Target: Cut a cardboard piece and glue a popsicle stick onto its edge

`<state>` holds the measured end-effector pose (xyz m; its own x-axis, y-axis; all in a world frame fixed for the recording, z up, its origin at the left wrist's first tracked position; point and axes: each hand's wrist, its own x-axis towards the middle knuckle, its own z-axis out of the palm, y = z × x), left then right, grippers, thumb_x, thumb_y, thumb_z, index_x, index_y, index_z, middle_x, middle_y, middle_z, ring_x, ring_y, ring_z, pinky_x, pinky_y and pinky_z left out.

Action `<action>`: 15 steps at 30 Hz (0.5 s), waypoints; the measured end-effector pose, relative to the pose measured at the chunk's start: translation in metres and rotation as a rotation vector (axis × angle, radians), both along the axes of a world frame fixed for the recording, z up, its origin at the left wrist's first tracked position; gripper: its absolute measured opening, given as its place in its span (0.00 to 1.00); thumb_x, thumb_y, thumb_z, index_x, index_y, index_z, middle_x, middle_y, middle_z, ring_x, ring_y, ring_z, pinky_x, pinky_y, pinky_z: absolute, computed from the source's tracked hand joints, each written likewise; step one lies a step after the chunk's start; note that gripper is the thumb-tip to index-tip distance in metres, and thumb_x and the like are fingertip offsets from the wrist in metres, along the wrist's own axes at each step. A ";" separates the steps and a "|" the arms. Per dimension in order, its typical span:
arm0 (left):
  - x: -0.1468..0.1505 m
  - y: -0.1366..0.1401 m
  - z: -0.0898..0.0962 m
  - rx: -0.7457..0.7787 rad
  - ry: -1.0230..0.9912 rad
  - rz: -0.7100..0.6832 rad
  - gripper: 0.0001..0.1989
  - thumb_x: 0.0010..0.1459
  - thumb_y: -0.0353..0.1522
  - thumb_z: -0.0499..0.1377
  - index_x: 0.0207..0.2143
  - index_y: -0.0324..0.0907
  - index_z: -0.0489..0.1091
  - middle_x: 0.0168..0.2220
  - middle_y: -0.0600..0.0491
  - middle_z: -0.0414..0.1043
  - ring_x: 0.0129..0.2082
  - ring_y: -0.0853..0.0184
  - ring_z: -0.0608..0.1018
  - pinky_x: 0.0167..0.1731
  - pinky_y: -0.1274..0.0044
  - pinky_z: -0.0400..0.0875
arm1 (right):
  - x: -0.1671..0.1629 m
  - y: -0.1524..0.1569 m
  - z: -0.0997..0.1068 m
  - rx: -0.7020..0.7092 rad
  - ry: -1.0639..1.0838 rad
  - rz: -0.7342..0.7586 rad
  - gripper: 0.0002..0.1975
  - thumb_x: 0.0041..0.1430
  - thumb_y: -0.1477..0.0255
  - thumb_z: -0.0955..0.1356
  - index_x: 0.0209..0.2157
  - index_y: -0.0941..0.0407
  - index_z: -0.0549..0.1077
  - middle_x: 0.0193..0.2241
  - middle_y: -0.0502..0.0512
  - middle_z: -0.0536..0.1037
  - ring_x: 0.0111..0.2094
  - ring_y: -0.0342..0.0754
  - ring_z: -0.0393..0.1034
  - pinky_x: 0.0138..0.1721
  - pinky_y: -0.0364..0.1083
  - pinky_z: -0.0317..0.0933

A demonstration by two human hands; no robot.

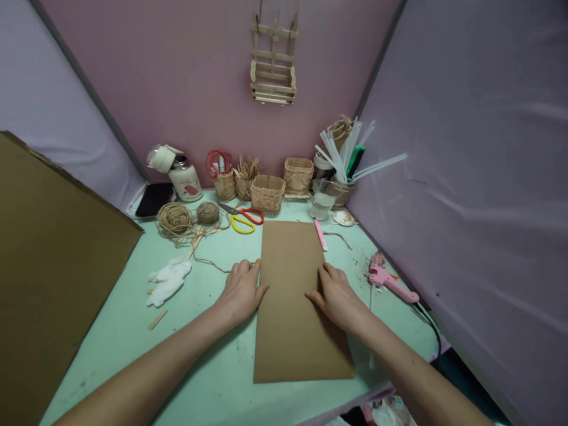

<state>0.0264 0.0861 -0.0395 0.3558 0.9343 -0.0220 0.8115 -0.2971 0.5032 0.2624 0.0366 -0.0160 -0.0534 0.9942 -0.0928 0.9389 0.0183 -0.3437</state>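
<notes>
A rectangular brown cardboard sheet [290, 319] lies lengthwise on the mint-green table in front of me. My left hand [242, 290] holds its left edge, thumb over the top face and fingers along the side. On the opposite edge, my right hand [335, 296] grips the sheet the same way, its thumb resting on the cardboard. Just beyond my right hand, a pink utility knife [320, 235] lies by the sheet's upper right corner. Scissors [244, 218] with red and yellow handles lie near the far left corner. The fingertips under the edges are partly hidden.
Twine balls [175, 219], a white crumpled tissue [169, 281] and a bottle [185, 179] are on the left. Small woven baskets [267, 194] and a cup of water [322, 201] line the back. A pink glue gun [393, 281] lies right; large cardboard [57, 254] stands left.
</notes>
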 end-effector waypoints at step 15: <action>-0.026 0.005 0.003 0.039 0.301 0.052 0.23 0.64 0.35 0.49 0.59 0.37 0.60 0.46 0.42 0.64 0.47 0.54 0.65 0.45 0.68 0.62 | -0.030 0.020 -0.003 0.046 -0.013 0.053 0.22 0.56 0.65 0.72 0.47 0.63 0.69 0.52 0.70 0.67 0.54 0.62 0.61 0.54 0.55 0.58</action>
<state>0.0005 0.0907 -0.0362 0.2902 0.9534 -0.0829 0.9370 -0.2654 0.2271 0.2324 0.0570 -0.0189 -0.1055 0.9933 -0.0477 0.9404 0.0841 -0.3296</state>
